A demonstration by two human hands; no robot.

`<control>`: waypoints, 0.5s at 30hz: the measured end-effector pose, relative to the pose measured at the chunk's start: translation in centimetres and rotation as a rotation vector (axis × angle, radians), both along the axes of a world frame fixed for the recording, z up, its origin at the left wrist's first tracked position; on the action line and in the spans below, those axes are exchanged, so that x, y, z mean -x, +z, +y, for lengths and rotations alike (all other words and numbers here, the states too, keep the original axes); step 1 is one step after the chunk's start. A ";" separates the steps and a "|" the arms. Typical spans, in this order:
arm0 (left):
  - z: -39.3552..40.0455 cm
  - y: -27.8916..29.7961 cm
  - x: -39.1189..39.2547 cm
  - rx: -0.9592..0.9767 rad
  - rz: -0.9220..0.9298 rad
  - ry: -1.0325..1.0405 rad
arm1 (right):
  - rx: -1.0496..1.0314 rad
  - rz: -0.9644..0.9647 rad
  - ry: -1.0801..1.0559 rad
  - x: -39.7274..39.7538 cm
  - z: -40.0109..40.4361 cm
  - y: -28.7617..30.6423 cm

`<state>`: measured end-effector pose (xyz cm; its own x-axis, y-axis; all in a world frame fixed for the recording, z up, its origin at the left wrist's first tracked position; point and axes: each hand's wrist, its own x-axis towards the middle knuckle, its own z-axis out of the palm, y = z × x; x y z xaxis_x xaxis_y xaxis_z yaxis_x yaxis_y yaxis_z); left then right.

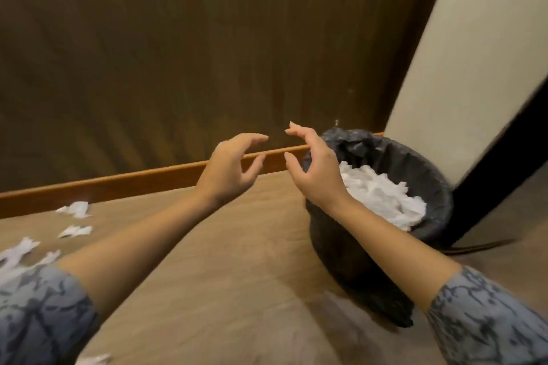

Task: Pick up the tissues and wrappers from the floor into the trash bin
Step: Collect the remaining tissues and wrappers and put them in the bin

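Your left hand (229, 170) and right hand (315, 173) hang empty, fingers spread and curled, facing each other | right hand over the trash bin (379, 225) rim | bin holds white tissues (382, 198) | loose tissue scraps (74, 210) lie on the floor (237, 275) far left, near the baseboard (118, 184)

No readable text, label, brand, number or sign shows on anything here.

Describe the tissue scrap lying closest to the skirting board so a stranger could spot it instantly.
Follow the orange-brown skirting board along the dark wall towards the left. Just below it on the floor lies a crumpled white tissue scrap. Of the loose scraps on that side it is the farthest from the camera; the others lie nearer the left sleeve.
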<state>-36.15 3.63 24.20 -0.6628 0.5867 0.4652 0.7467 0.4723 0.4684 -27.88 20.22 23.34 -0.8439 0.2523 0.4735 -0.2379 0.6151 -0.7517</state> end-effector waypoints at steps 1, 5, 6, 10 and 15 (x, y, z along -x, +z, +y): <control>-2.9 0.1 0.3 0.068 0.055 0.017 | -0.068 -0.006 0.069 0.9 -1.9 -0.2; -14.7 -0.7 0.3 0.347 0.160 0.146 | -0.364 -0.098 0.265 4.1 -10.1 -1.0; -17.6 -1.3 -0.2 0.389 0.158 0.200 | -0.432 -0.119 0.312 4.8 -12.3 -1.2; -27.3 -4.0 -3.6 0.342 0.046 0.489 | -0.663 -0.131 0.509 6.4 -21.0 -2.6; -35.1 -7.8 -9.6 0.179 -0.074 0.766 | -0.669 -0.103 0.745 6.0 -30.9 -4.4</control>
